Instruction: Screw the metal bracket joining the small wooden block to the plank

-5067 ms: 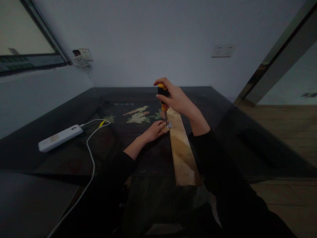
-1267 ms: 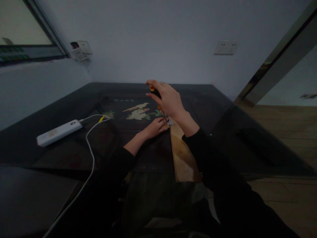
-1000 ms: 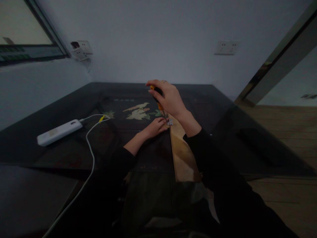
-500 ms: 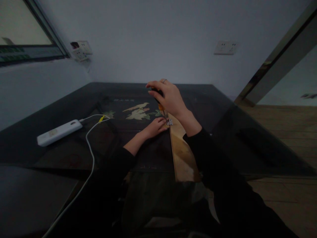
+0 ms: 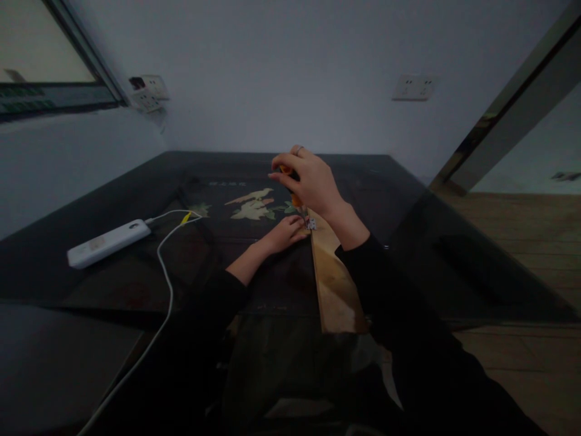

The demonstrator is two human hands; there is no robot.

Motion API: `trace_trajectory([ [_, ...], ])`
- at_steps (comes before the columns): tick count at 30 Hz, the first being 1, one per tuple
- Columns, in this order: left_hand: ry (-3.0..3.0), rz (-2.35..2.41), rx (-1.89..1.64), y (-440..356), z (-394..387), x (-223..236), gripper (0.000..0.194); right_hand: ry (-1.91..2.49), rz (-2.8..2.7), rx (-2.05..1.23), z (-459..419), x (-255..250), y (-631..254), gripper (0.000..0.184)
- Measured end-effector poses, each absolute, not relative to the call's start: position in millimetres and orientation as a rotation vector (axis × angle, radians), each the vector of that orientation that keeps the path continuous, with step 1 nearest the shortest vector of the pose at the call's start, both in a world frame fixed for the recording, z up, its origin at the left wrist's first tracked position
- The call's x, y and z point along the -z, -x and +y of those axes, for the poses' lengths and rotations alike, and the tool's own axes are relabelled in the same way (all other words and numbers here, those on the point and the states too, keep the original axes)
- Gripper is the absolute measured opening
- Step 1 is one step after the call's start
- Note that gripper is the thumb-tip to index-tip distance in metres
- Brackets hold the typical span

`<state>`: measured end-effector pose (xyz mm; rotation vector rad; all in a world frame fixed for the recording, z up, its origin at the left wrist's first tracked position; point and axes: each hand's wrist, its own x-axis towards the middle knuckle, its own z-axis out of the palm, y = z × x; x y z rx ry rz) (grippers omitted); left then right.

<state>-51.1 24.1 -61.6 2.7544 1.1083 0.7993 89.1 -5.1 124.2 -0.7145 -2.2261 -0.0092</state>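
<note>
In my right hand (image 5: 313,184) is a screwdriver (image 5: 296,200) with an orange and black handle, my fingers closed round its top. It leans with its shaft running down to a small metal hinge (image 5: 311,224). The hinge lies at the far left edge of a long wooden board (image 5: 333,272), which reaches past the table's near edge. My left hand (image 5: 285,233) is closed beside the hinge, its fingertips pressing on a bit of wood there; they hide most of it.
A white power strip (image 5: 109,242) lies on the dark table (image 5: 399,194) at the left, and its white cable (image 5: 169,284) hangs over the near edge. A flower-and-bird picture (image 5: 252,206) decorates the tabletop. Wall sockets (image 5: 414,88) are behind.
The fingers of my right hand have shifted round the screwdriver handle, which shows turned, with more orange at its top. My left hand and the board stay in place.
</note>
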Motion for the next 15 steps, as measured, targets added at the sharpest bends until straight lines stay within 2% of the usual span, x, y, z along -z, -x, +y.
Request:
trace_trajectory([
  [7, -2.745, 1.128, -0.811, 50.9, 22.9, 62.1, 0.047, 0.573, -2.312, -0.081, 0.2, -123.2, -88.3, 0.035],
  [15, -2.719, 1.093, -0.794, 49.7, 23.7, 59.8, 0.037, 0.692, -2.235, 0.073, -1.6, -118.7, -82.7, 0.029],
])
